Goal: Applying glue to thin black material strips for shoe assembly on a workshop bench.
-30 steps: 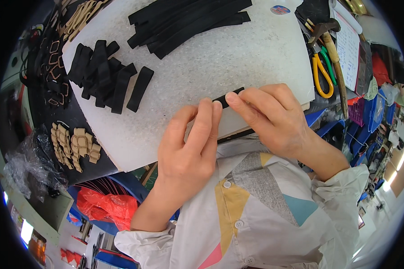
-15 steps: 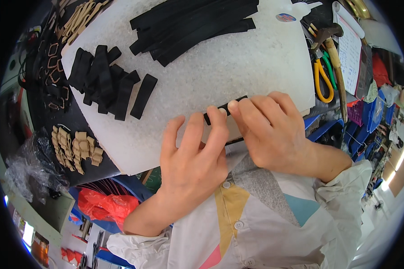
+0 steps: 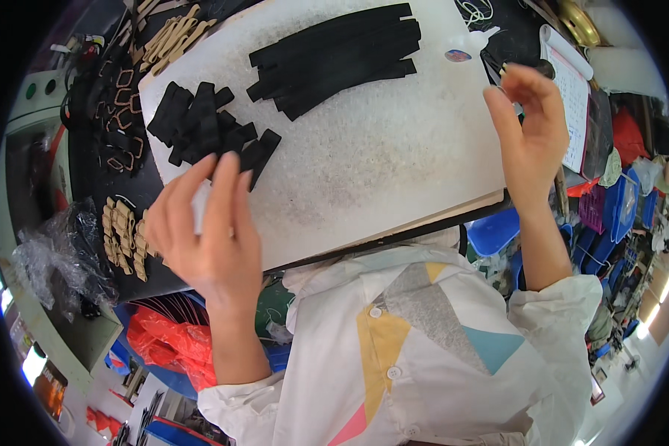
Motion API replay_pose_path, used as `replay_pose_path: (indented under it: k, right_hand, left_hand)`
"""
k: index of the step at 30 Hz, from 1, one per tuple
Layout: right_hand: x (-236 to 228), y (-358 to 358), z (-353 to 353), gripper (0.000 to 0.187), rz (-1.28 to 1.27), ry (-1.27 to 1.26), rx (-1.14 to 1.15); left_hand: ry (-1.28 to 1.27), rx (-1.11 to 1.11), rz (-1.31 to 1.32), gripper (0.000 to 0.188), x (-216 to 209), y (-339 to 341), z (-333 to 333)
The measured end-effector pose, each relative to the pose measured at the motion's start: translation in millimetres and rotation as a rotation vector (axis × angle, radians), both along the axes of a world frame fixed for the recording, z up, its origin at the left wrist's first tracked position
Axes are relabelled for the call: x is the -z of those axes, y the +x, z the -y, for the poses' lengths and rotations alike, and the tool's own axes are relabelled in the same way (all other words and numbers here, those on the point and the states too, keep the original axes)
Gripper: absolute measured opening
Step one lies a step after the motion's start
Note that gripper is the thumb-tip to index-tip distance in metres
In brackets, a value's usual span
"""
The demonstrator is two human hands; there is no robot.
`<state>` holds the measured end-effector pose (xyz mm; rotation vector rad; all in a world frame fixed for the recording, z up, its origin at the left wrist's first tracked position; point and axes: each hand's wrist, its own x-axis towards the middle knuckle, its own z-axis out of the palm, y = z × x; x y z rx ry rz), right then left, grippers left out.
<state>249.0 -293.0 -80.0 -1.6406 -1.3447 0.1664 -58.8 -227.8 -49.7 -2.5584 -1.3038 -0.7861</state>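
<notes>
Over the near edge of a heap of short black fabric strips (image 3: 201, 123), my left hand (image 3: 208, 230) is slightly blurred with its fingers stretched out and apart. I see nothing held in it. Its fingertips overlap the strips and the lower end of a separate short strip (image 3: 264, 152); whether they touch is unclear. My right hand (image 3: 534, 137) is raised at the board's right side, beside the hammer head (image 3: 544, 68). Its thumb and curled fingers are apart, and it covers most of the tools there. Long black strips (image 3: 338, 59) lie stacked on the white board (image 3: 364, 178).
Tan looped bands (image 3: 123, 238) and metal rectangular rings (image 3: 126, 100) lie left of the board. An open notepad (image 3: 572, 104) is at the right. A red plastic bag (image 3: 171, 346) and a blue bin (image 3: 494, 230) sit below the table edge. Clear plastic wrap (image 3: 59, 260) lies far left.
My hands have parted from the short black strip they were pressing at the board's near edge. The left moved left to the short strips; the right moved up and right to the tools.
</notes>
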Motion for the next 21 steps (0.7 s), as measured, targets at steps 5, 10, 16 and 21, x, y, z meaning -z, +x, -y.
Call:
replay_pose_path:
  k: [5,10,16,21]
  right_hand:
    - [-7.8,-8.2,-40.7,0.046,0.073,-0.017,0.006]
    - [-5.8,-3.4,-36.5,0.025,-0.111,-0.124,-0.057]
    - [-37.6,-10.6,0.6,0.028,-0.463,-0.084,-0.127]
    - [-55.1,-14.7,21.7,0.033,0.151,-0.165,-0.246]
  left_hand:
    - [-0.054,0.16,0.029,0.028,15.9,49.9,-25.7]
    - [-0.146,0.093,0.033,0.023,12.6,62.2,-27.3]
    - [-0.864,0.099,0.53,0.013,-12.5,61.4,-2.9]
    - [-1.473,-0.076,0.872,0.015,-9.4,45.7,25.2]
